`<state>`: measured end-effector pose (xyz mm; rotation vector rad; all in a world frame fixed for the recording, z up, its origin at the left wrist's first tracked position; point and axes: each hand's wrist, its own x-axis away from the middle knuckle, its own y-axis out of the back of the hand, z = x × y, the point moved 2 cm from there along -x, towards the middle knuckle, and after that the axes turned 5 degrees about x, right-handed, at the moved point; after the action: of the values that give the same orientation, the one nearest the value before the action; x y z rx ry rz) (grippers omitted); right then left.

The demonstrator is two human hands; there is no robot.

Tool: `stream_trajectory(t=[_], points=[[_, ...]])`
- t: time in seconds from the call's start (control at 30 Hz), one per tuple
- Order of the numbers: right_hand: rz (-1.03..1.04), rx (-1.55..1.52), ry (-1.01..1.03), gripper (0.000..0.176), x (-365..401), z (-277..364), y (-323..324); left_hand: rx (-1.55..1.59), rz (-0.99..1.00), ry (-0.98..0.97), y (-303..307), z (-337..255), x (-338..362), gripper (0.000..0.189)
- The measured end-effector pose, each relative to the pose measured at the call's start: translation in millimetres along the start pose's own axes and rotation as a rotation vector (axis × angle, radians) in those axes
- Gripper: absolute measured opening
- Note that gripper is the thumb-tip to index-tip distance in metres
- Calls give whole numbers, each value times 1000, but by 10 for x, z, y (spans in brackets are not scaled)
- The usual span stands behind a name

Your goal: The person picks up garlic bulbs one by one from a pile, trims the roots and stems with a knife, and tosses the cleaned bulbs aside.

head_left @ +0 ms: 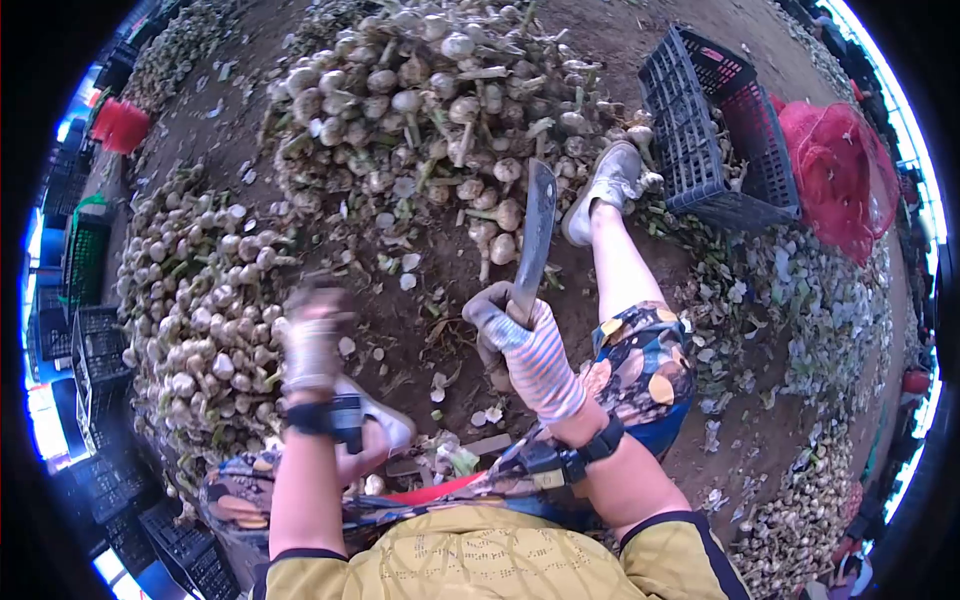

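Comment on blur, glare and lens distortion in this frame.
Head view: strong fisheye curvature, with black corners; head view, side edges: blown-out white glare; head view, centre: the left hand is smeared by motion blur, while the right hand and its knife look fairly crisp.

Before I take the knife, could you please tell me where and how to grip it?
The knife is probably best gripped at its handle end, from the side of the wearer, once the right hand lets go: that end sits in the gloved fist, while the curved blade points away.
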<state>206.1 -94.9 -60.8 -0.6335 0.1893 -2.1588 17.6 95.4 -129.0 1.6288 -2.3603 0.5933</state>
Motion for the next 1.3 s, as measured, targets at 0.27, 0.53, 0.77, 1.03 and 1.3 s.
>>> stream_trajectory(t=[0.27, 0.53, 0.77, 1.03, 1.3], points=[[-41, -174, -90, 9, 6, 294, 206, -1597, 1039, -676, -2493, 1848, -602, 41], [-84, -92, -43, 15, -7, 355, 311, -1775, 1012, -574, -1602, 1517, -723, 33], [-83, -54, -64, 5, 3, 219, 272, -1205, 504, -394, -392, 1246, -662, 30], [-11, 221, 24, 4, -104, -28, 107, -982, 369, -143, -605, 729, -188, 23], [12, 281, 43, 5, -106, -231, 34, -1551, 281, -124, -435, 1089, -240, 61]])
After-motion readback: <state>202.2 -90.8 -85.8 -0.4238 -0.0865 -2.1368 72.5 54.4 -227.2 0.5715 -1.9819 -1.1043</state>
